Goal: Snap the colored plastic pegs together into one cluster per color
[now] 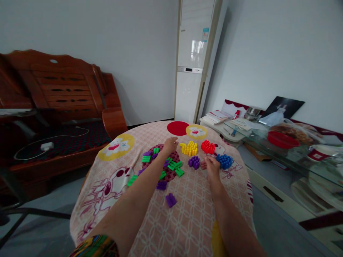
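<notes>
- Plastic blocks are sorted by colour on the pink patterned tablecloth (187, 214); four heaps are already formed: yellow heap (189, 148), red heap (208, 146), purple heap (194, 162), blue heap (224, 161).
- Landmark: purple heap. Yellow and red sit just beyond it, blue just right of it.
- Left to sort, by the look of it: loose green blocks (175, 167) and loose purple blocks (170, 200), scattered left of and nearer than the purple heap.
- Left hand (170, 144) is stretched out beyond and left of the purple heap, near the yellow heap; fingers look curled, grip cannot be told.
- Right hand (212, 165) rests between purple and blue heaps; any block in it is hidden.
- Block shapes are too small to make out.
</notes>
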The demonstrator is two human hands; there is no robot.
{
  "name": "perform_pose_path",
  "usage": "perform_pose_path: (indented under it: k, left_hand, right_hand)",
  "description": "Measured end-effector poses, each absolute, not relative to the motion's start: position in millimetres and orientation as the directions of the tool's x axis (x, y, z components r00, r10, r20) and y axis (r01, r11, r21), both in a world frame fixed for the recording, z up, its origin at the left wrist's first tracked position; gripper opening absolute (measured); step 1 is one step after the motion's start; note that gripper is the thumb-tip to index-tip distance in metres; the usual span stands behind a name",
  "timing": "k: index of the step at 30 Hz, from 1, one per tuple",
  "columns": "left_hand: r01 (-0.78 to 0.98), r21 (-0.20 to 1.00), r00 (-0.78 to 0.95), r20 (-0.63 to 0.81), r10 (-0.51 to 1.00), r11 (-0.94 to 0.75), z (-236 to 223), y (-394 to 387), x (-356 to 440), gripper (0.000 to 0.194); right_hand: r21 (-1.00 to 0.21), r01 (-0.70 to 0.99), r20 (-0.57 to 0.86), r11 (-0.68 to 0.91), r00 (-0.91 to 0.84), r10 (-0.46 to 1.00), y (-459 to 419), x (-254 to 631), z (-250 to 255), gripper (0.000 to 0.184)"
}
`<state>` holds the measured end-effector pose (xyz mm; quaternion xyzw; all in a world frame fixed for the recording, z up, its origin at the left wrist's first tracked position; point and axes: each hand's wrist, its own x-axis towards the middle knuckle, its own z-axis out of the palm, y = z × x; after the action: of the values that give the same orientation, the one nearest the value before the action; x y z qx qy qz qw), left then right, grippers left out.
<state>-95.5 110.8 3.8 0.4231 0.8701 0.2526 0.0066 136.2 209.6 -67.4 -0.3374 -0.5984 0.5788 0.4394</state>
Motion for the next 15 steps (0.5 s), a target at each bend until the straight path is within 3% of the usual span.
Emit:
perform_pose_path:
  k: [6, 9, 15]
  left_hand:
    - [0.689, 0.439, -0.668, 0.074, 0.741, 0.577, -9.0, 162.9, -100.6, 0.038]
    - [0.657, 0.44, -0.69, 0.025, 0.723, 0.612, -10.4, 172.7, -108.3, 0.029]
    - [0.648, 0.517, -0.662, 0.018, 0.749, 0.56, -9.3, 177.0, -111.8, 0.02]
  right_hand:
    - [-0.983, -0.105, 0.177, 0.148, -0.387, 0.905, 206.2, 136.9, -66.2, 0.027]
    - [-0.987, -0.081, 0.161, 0.14, -0.398, 0.903, 206.9, 134.8, -66.8, 0.027]
    - [-0.99, -0.055, 0.143, 0.132, -0.401, 0.905, 209.0, 132.6, -69.6, 0.026]
